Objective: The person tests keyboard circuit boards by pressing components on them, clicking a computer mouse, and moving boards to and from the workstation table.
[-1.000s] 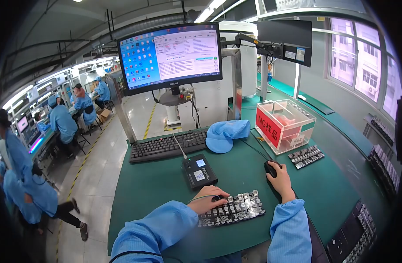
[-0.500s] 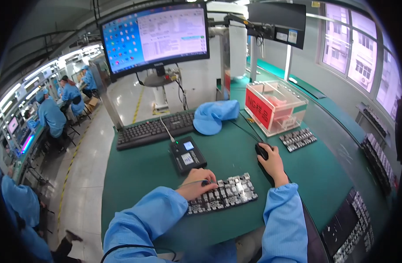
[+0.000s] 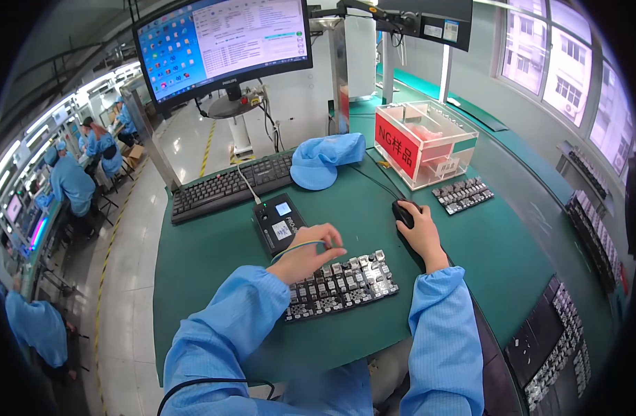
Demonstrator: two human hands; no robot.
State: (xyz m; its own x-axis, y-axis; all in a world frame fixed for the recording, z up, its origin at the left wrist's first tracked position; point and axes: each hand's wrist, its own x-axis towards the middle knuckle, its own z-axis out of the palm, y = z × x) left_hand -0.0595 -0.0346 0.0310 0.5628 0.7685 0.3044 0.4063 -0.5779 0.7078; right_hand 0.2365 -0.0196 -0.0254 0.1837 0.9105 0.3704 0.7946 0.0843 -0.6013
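Observation:
My left hand is raised just above the left part of a bare keyboard board with rows of key switches. Its fingers are curled, and a thin coloured cable runs across the hand in among them; the cable's end is hidden. Behind that hand sits a black tester box with a small lit screen and a white label. My right hand is closed over a black computer mouse, which rests on the green bench mat right of the board.
A black keyboard, a blue cap and a monitor are at the back. Back right stand a clear box with a red sign and another switch board. More boards lie at the right. Several co-workers are at left.
My left hand has lifted off the board's switches, its fingers loosening and rising toward the tester box. My right hand stays on the mouse. The whole view has shifted slightly.

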